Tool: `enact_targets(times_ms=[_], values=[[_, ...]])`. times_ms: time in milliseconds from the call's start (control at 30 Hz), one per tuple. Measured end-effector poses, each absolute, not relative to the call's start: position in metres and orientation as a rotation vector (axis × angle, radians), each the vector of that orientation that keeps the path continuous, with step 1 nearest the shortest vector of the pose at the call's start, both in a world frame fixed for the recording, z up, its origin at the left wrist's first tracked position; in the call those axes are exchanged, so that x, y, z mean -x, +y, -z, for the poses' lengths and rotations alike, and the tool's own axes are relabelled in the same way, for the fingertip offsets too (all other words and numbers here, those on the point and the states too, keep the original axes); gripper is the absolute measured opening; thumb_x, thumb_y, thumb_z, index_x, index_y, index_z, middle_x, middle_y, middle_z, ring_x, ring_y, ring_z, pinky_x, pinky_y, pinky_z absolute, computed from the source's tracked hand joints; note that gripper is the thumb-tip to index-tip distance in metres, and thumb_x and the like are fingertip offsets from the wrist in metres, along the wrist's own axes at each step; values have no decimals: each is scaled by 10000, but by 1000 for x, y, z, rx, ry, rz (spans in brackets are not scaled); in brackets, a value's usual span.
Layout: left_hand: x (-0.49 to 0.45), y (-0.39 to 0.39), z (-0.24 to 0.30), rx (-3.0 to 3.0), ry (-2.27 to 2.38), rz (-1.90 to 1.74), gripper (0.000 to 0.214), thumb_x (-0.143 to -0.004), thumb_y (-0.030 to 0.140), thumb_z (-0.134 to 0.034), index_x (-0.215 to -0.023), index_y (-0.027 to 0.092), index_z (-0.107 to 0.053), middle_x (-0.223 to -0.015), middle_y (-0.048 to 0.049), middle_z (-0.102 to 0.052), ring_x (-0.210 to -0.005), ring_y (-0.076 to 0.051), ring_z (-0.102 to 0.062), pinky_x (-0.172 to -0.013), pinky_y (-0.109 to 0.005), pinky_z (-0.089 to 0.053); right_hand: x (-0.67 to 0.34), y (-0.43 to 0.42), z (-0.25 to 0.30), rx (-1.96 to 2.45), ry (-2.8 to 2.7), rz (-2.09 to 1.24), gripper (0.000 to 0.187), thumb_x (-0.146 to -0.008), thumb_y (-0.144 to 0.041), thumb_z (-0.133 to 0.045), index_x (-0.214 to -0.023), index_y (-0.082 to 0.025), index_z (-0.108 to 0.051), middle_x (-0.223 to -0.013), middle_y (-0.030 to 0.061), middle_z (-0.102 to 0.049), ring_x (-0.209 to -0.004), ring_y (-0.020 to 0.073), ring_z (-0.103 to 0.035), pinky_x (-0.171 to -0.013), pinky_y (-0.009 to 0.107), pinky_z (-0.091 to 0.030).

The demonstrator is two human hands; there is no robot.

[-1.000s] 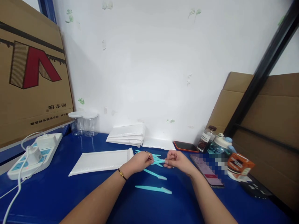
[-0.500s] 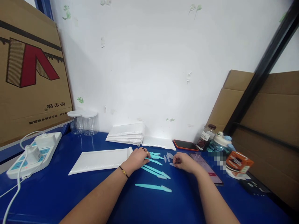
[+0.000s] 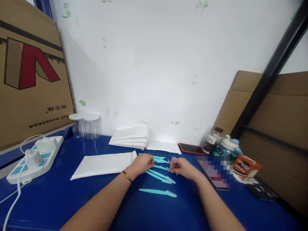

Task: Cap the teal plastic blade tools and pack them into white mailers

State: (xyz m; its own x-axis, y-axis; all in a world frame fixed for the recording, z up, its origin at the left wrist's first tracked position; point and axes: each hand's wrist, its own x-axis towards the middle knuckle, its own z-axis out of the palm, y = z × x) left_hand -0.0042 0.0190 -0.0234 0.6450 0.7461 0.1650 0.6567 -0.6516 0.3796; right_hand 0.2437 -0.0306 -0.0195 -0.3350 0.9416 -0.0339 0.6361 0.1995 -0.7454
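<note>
Plastic, by its look, forms the turquoise tool (image 3: pixel 157 192) lying alone nearest on the blue table (image 3: pixel 96 202), its broad tip to the right. Such a piece should be light, stiff and rather slippery, best taken by the handle at its left end, clear of the tip, which may be edged. Just beyond, two paired tools (image 3: pixel 161 177) lie side by side. Farther on, the left hand (image 3: pixel 144 162) pinches the held tool (image 3: pixel 160 167) by its handle, tip pointing right. The right hand (image 3: pixel 181 167) faces it, fingertips closed on a small translucent cover (image 3: pixel 168 169) at that tip; whether the cover is seated cannot be told. It looks thin, pliant and easy to drop. Beyond lie the far tools (image 3: pixel 159 159), loosely grouped and partly hidden by the left hand, with spare covers (image 3: pixel 173 158) at their right.

A white envelope (image 3: pixel 103 164) lies close on the left, limiting room there; a large phone (image 3: pixel 211 173) flanks the right hand, near an orange box (image 3: pixel 247 166). Farthest, an envelope stack (image 3: pixel 130 137) and an orange-edged phone (image 3: pixel 192 149) line the wall (image 3: pixel 149 64), between clear jars (image 3: pixel 92 127) at left and a brown-capped bottle (image 3: pixel 212 141) at right.
</note>
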Motion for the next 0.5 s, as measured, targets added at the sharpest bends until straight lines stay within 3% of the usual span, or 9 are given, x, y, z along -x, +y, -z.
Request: enact_targets(times_ms=[400,500], values=[[-2,3,13,-2563,1017,-330,137,-737,334,-622,-783,215,-671,-730,13,-662,-666,-132,-575,-550,-208,-350,-237,-32,19,1440,-2096,-1042,99,-670,-251,-635,-708,-164,-663,-581,-2,-613,-519,126,-569,-494,209,-413],[2,8,14,-2649,1098,-394,173,-763,349,-607,-878,236,-669,-829,2,-661,-778,-159,-592,-652,-231,-391,-247,-28,19,1518,-2049,-774,123,-706,-252,-580,-722,-167,-668,-615,8,-623,-546,134,-560,-526,226,-414]])
